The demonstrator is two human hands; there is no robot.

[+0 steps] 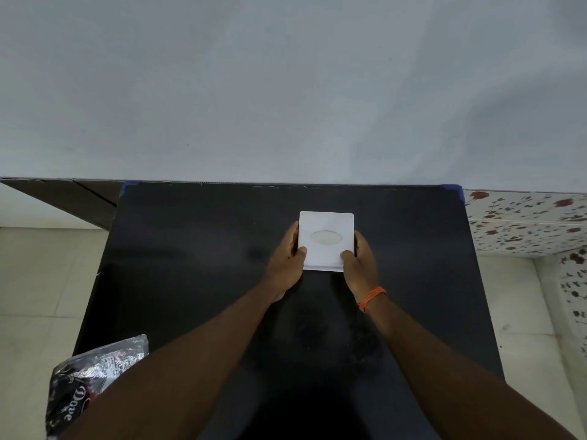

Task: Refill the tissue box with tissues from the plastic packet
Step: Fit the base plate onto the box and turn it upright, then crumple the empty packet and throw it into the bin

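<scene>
Tissue box (326, 240): white and nearly square, lying flat on the black table (197, 249) with its oval dispenser opening facing up; it sits toward the table's far edge, roughly midway across.
Box axis: no marked long side; the edges run square to the table edges, and the near edge shows a thin lip that is probably the seam of a lid or base.
Left hand (287, 260): against the box's left side, thumb on the near-left corner of the top face, fingers wrapped down the side wall and clamped on the box.
Right hand (360, 263): mirrors it on the box's right side, thumb on the near-right corner, fingers closed on the right wall; an orange thread band (371, 298) circles the wrist.
Key relation: the box lies between the two hands, equally near to each, so the next move likely calls for a two-handed lift or lid separation.
Plastic packet (95, 382): crinkled, printed, well apart from the box at the table's near-left corner, partly hidden by the left forearm; untouched, nearer the left hand.
Progress: judged early; refill not yet begun.
</scene>
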